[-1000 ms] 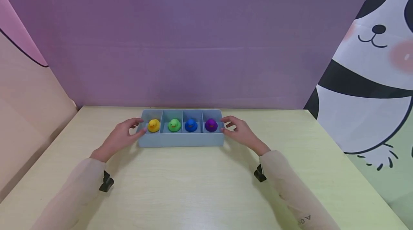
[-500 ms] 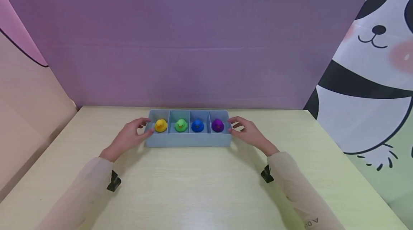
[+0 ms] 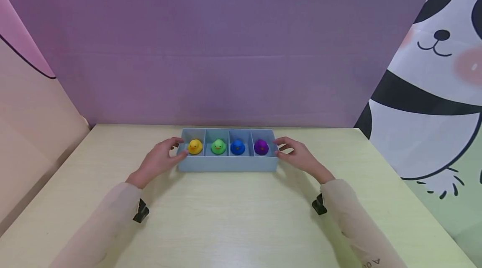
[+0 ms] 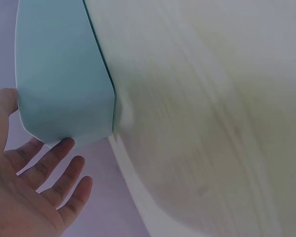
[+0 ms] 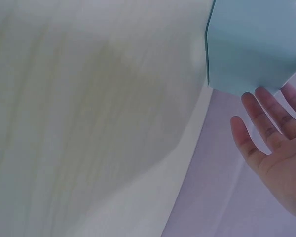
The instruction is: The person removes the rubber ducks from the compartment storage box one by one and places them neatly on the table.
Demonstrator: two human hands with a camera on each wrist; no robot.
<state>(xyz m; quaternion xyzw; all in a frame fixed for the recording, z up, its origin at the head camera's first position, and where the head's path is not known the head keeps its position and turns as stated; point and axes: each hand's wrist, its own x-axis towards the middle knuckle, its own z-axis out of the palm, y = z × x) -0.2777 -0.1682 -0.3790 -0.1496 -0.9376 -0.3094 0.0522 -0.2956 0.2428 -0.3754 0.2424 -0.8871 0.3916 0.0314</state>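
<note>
Closest to the camera are two pale sleeves lying over the light yellow worktop [image 3: 233, 218]. Past them, the left hand [image 3: 160, 160] and the right hand [image 3: 299, 155] sit one at each short end of a long blue tray [image 3: 227, 164]. The tray lies sideways, its long way running from left to right, right between the hands. Both hands are about as near to it as each other. The fingers are spread and fairly straight, touching the tray's ends, not curled round them. In the tray are four little ducks, one in each box: a yellow duck [image 3: 195, 146], a green duck [image 3: 218, 146], a blue duck [image 3: 237, 147] and a purple duck [image 3: 261, 147]. Behind the tray stands a purple wall [image 3: 226, 50]. A panda picture [image 3: 433, 71] is at the far right.
</note>
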